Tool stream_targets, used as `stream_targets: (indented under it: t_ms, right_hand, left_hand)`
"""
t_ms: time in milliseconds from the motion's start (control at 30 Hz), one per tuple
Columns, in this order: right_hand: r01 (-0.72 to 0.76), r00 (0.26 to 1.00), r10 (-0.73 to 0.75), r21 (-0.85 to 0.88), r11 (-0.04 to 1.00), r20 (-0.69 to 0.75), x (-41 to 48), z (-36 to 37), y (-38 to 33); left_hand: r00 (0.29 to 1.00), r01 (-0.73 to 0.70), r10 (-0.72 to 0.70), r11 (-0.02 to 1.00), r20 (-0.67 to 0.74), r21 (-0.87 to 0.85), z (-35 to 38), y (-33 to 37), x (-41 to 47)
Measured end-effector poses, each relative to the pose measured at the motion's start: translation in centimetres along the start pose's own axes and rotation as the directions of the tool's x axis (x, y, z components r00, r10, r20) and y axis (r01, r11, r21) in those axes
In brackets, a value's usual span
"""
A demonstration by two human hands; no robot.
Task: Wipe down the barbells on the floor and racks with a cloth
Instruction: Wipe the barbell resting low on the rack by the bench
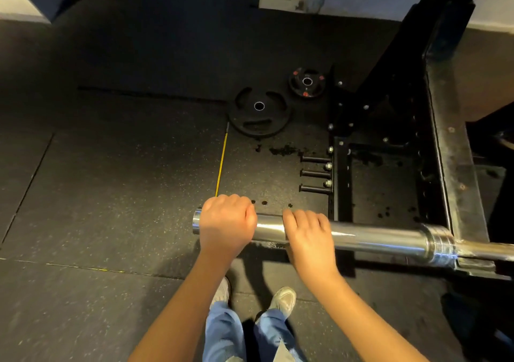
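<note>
Left hand (226,224) and right hand (310,236) in overhand grip on the smooth, cylindrical chrome barbell sleeve (375,236)

The chrome barbell sleeve (375,235) is gripped from above by the left hand (226,227) near its free end and by the right hand (310,238) just beside it. A large weight plate (260,114) and a small weight plate (306,82) are seen flat on the rubber floor (111,195), near the black rack (445,153).
</note>
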State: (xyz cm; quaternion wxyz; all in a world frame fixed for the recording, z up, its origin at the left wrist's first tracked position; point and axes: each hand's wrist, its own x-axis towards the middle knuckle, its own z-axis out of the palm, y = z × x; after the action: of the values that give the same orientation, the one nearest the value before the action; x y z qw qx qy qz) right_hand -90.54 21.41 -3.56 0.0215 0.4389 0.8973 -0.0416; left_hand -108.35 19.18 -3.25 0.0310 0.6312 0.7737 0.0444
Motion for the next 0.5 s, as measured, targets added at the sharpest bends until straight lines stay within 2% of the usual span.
stream_targets:
  t_ms: [67,100,233,300,433,500]
  right_hand:
    - [0.043,0.996,-0.044,-0.014,0.999,-0.078,1.0,0.5,0.7]
    - [0.067,0.996,-0.068,-0.018,0.998,-0.062,1.6,0.4,1.2]
    - [0.137,0.982,-0.13,-0.041,0.99,0.138,2.9,-0.7,2.2]
    - [0.134,0.951,-0.137,0.028,0.991,0.278,3.9,-1.7,2.3]
    - [0.06,0.838,-0.152,0.188,0.98,0.524,6.1,-3.3,3.4]
    - [0.009,0.772,-0.174,0.263,0.965,0.611,6.8,-3.4,3.9]
  left_hand:
    - [0.996,0.001,0.0,1.0,0.091,-0.014,-0.1,-0.7,0.4]
    - [0.996,0.012,-0.01,0.999,0.085,-0.031,-0.2,-1.0,0.5]
    - [0.99,0.139,-0.139,0.99,-0.017,-0.007,-1.4,-1.5,0.7]
    - [0.988,0.146,-0.146,0.989,-0.042,0.01,-1.4,-0.1,0.7]
    - [0.994,-0.052,0.047,0.998,-0.099,-0.043,-0.2,4.5,-0.5]
    - [0.994,-0.103,0.099,0.992,0.047,0.075,-0.8,2.6,0.5]
